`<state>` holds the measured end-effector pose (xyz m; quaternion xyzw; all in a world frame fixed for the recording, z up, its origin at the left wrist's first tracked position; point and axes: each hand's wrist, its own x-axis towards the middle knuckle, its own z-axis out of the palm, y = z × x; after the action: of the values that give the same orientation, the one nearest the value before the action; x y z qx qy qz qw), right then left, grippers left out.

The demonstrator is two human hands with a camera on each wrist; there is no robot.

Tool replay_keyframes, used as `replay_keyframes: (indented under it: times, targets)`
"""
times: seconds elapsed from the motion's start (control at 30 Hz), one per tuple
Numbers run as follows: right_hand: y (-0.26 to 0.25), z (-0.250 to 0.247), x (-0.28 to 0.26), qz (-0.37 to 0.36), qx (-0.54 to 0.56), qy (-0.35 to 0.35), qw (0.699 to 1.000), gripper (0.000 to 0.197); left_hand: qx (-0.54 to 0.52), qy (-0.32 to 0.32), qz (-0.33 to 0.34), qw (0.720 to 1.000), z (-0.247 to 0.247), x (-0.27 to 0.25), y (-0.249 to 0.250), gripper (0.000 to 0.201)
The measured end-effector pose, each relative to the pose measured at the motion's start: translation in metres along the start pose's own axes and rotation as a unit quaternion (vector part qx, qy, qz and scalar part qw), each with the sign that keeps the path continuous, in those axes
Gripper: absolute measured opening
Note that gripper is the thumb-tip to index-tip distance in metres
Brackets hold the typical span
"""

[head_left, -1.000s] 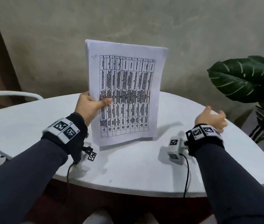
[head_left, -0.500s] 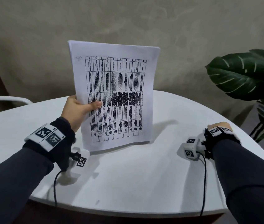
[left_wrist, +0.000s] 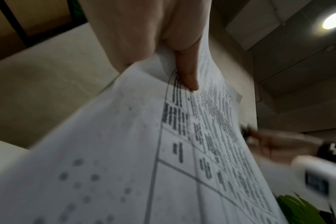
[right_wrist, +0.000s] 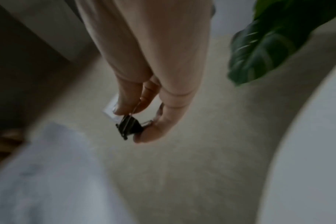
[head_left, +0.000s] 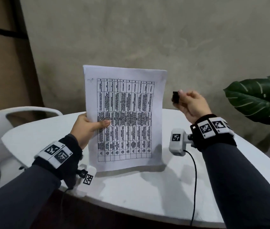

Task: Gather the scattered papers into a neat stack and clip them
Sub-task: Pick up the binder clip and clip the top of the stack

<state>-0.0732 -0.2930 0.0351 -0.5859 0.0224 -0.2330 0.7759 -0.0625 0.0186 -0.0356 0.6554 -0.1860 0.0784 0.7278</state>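
Left hand (head_left: 88, 128) grips paper stack (head_left: 126, 116) upright at frame centre, lower edge on white bench (head_left: 147, 192) | right hand (head_left: 192, 104) pinches black binder clip (head_left: 175, 97) right of stack, apart

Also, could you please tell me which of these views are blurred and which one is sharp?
Head view: sharp on the papers and binder clip. Left wrist view: print smeared, right hand streaked. Right wrist view: soft throughout, leaf smeared.

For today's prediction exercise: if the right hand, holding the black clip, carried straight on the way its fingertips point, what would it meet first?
Probably the right edge of the paper stack: the right hand points its binder clip leftward at it, nothing visible between. Depth is uncertain.
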Motion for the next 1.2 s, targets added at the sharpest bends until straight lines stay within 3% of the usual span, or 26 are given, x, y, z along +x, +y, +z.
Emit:
replay_keyframes:
  times: [0.07,0.2,0.27,0.4,0.6,0.67,0.87,1.0,1.1,1.13,1.2]
  targets:
    - [-0.034,0.034,-0.015,-0.101,0.007,-0.023,0.995,0.016,-0.012,-0.008,0.000,1.000,-0.011,-0.005,0.003,0.070]
    - [-0.070,0.082,-0.046,-0.279,-0.098,-0.090,0.951,0.030,-0.024,-0.014,-0.014,1.000,-0.025,-0.011,0.006,0.071]
    - [-0.072,0.102,-0.059,-0.370,-0.206,-0.107,0.899,0.029,-0.020,-0.016,-0.017,1.000,-0.028,-0.014,0.008,0.067]
    - [-0.064,0.123,-0.070,-0.547,-0.348,-0.117,0.752,0.022,-0.014,-0.022,-0.005,1.000,-0.028,-0.020,0.016,0.070]
    - [-0.064,0.129,-0.069,-0.624,-0.391,-0.123,0.665,0.018,0.002,-0.036,0.003,0.999,-0.031,-0.027,0.023,0.077]
    - [-0.066,0.129,-0.070,-0.625,-0.399,-0.141,0.656,0.017,0.007,-0.041,0.012,0.999,-0.030,-0.030,0.023,0.072]
    - [-0.069,0.123,-0.072,-0.578,-0.399,-0.175,0.690,0.017,0.017,-0.035,0.038,0.999,-0.025,-0.037,0.025,0.061]
    - [-0.080,0.118,-0.073,-0.547,-0.385,-0.216,0.711,0.019,0.066,0.000,0.051,0.997,-0.025,-0.041,0.028,0.019]
    - [-0.087,0.116,-0.076,-0.513,-0.386,-0.256,0.723,0.021,0.095,0.016,0.082,0.992,-0.031,-0.042,0.026,0.043]
    - [-0.089,0.115,-0.077,-0.499,-0.390,-0.266,0.726,0.022,0.110,0.026,0.096,0.989,-0.033,-0.042,0.027,0.041]
    - [-0.091,0.115,-0.080,-0.470,-0.409,-0.286,0.728,0.023,0.138,0.040,0.115,0.983,-0.034,-0.043,0.027,0.014]
